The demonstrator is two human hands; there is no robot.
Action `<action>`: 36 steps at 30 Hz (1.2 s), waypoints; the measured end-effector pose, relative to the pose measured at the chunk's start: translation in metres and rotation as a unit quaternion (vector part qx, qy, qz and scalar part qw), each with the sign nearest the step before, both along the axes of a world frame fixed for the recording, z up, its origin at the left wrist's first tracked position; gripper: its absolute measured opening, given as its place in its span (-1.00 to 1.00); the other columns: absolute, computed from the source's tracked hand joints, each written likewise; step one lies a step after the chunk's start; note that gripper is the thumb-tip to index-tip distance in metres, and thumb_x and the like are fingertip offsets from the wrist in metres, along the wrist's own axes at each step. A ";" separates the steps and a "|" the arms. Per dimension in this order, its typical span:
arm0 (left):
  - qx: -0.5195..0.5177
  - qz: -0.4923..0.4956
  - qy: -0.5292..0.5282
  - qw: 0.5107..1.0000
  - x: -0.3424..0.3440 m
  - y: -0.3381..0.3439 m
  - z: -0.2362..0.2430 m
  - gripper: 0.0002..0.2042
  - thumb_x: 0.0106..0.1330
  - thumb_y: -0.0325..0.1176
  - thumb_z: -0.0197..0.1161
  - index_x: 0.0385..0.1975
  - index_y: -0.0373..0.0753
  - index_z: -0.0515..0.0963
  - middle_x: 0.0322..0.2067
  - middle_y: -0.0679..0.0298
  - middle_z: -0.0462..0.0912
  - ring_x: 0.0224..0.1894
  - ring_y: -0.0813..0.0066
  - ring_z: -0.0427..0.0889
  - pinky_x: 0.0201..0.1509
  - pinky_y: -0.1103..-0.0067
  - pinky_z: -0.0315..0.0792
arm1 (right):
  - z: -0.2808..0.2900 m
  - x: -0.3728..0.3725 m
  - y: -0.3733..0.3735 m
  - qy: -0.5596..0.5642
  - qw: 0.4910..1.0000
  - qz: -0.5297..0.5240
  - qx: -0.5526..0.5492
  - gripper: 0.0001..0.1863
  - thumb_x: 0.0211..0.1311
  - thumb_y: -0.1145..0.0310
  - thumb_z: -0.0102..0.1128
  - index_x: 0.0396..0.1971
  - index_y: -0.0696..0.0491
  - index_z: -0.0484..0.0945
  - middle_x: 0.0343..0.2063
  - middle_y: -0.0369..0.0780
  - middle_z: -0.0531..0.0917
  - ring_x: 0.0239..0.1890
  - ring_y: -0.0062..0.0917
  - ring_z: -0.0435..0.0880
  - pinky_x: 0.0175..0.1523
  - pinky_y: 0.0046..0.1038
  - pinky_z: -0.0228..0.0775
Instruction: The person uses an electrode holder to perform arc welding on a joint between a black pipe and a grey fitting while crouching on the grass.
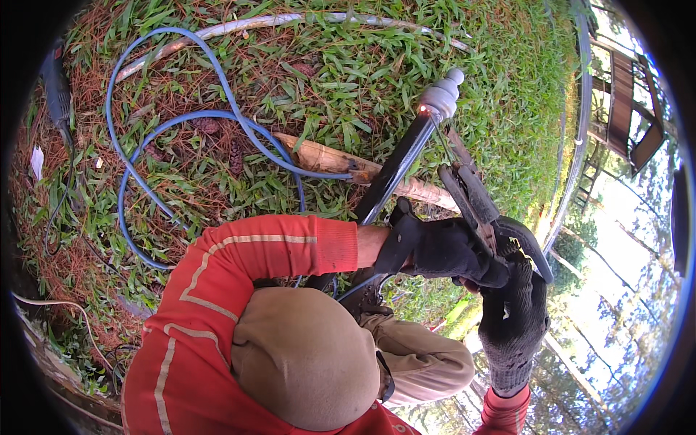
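Note:
My right hand [511, 319], in a black glove, grips the handle of a welding electrode holder [467, 192]. My left hand [435, 250], also gloved, is closed around the holder's body just ahead of the right hand. The holder's thin rod [439, 138] reaches up to a small orange glow under a grey turned finial [444, 93]. The finial sits on the end of a black metal bar [395, 170], which slants down past my left hand.
A blue cable [156, 134] loops over the grass and pine needles on the left. A split wooden piece [326, 156] lies under the bar and a pale pipe [254, 22] along the top. My tan-trousered knee [304, 355] is below. A curved metal rail [580, 116] runs on the right.

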State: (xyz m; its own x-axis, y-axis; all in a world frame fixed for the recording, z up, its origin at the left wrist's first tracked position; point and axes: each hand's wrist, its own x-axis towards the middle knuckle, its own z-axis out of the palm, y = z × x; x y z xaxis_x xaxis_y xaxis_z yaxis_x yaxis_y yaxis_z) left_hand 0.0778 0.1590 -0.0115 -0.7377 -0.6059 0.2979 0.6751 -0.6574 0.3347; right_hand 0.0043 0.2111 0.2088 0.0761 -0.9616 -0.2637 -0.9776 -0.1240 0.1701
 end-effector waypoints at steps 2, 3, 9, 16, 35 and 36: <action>0.001 -0.019 -0.006 1.000 -0.003 0.001 -0.003 -0.65 0.53 -0.06 0.60 0.03 -0.21 0.82 -0.18 0.31 0.87 -0.19 0.57 0.81 -0.11 0.52 0.74 | 0.000 -0.001 0.000 -0.006 1.000 -0.011 0.002 -0.34 0.29 0.56 0.53 0.43 0.10 0.64 -0.01 -0.02 0.78 -0.10 -0.04 0.88 -0.07 -0.13 0.72; 0.003 -0.031 -0.011 0.999 -0.004 0.001 -0.004 -0.65 0.53 -0.05 0.60 0.02 -0.21 0.82 -0.19 0.31 0.87 -0.20 0.57 0.81 -0.12 0.53 0.73 | -0.001 0.000 -0.001 -0.007 1.000 -0.011 0.002 -0.34 0.29 0.56 0.53 0.43 0.10 0.64 -0.01 -0.02 0.78 -0.10 -0.04 0.88 -0.07 -0.13 0.72; 0.004 -0.023 -0.016 1.000 -0.005 0.001 -0.005 -0.64 0.51 0.00 0.61 -0.06 -0.21 0.82 -0.24 0.30 0.87 -0.26 0.56 0.80 -0.19 0.55 0.67 | -0.002 0.001 -0.003 -0.012 1.000 -0.016 0.002 -0.33 0.29 0.58 0.52 0.43 0.11 0.63 -0.03 0.00 0.78 -0.10 -0.04 0.89 -0.06 -0.14 0.73; 0.007 -0.038 -0.027 0.999 -0.010 0.001 -0.008 -0.63 0.49 0.01 0.62 -0.08 -0.21 0.82 -0.30 0.32 0.85 -0.30 0.57 0.80 -0.25 0.56 0.64 | -0.004 -0.003 -0.004 -0.011 1.000 0.006 -0.006 -0.33 0.29 0.57 0.54 0.43 0.11 0.64 -0.02 0.01 0.78 -0.09 -0.03 0.89 -0.06 -0.14 0.73; 0.014 -0.103 -0.050 0.993 0.015 -0.012 0.001 -0.68 0.56 -0.17 0.58 0.06 -0.32 0.82 -0.16 0.28 0.89 -0.15 0.57 0.80 -0.04 0.50 0.73 | -0.006 0.000 -0.006 -0.010 1.000 -0.003 -0.004 -0.39 0.41 0.54 0.52 0.45 0.18 0.62 -0.07 0.02 0.76 -0.19 -0.14 0.87 -0.15 -0.22 0.68; 0.016 -0.094 -0.047 0.994 0.016 -0.013 0.003 -0.67 0.57 -0.17 0.58 0.05 -0.33 0.82 -0.17 0.28 0.89 -0.17 0.56 0.80 -0.05 0.50 0.73 | -0.005 0.000 -0.006 -0.010 1.000 -0.003 -0.003 -0.39 0.41 0.54 0.52 0.45 0.18 0.62 -0.07 0.02 0.76 -0.19 -0.14 0.87 -0.15 -0.22 0.68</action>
